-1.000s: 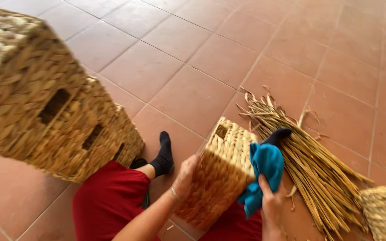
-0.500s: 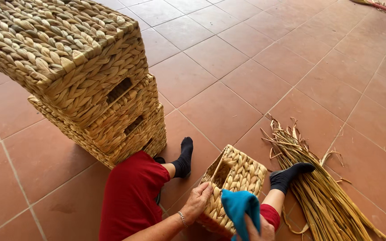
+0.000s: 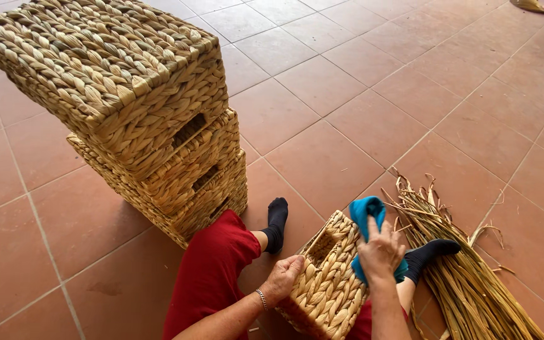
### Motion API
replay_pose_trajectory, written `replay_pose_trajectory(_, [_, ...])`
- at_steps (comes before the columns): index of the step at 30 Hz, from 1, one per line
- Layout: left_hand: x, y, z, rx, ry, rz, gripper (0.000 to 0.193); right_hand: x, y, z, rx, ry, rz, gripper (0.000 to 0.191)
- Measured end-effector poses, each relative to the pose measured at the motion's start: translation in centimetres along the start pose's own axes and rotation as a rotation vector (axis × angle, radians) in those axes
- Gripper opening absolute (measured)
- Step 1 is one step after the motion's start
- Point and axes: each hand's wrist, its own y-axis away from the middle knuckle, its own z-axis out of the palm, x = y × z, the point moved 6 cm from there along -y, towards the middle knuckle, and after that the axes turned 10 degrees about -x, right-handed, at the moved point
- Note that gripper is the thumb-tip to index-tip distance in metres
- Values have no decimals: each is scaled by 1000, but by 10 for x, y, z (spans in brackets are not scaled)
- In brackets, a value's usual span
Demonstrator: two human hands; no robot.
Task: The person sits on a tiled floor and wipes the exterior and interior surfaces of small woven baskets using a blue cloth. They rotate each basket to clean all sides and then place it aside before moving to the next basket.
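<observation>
2 hands work on a small woven basket that sits tipped on the person's lap, near the bottom edge of the view, its handle slot turned up and to the left. The left hand is closed on the basket's near left edge, fingers curled over the plaited rim. The right hand is clamped on a bright blue cloth and presses it against the basket's upper right side; the cloth bunches up above the knuckles and hangs down under the palm.

Red trousers cover the legs, and 2 black socks show: 1 pointing up just left of the basket, the other poking out to the right, touching a bundle of dried reed stalks. That bundle lies on the terracotta tile floor just right of the basket and fans toward the bottom right corner, with loose curled strands at its far end.

At the left, a stack of larger woven baskets with handle slots stands close beside the left knee, leaning slightly and filling the upper left of the view. Far off at the top right corner lies a broom head, well apart from everything else
</observation>
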Motion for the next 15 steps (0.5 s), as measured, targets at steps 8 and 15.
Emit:
replay_pose_trajectory(8, [-4, 1, -3, -25, 155, -108, 57, -84, 187, -25, 224, -84, -415, 51])
replay_pose_trajectory(15, [3, 6, 1, 32, 43, -150, 56, -62, 166, -17, 226, -62, -383, 45])
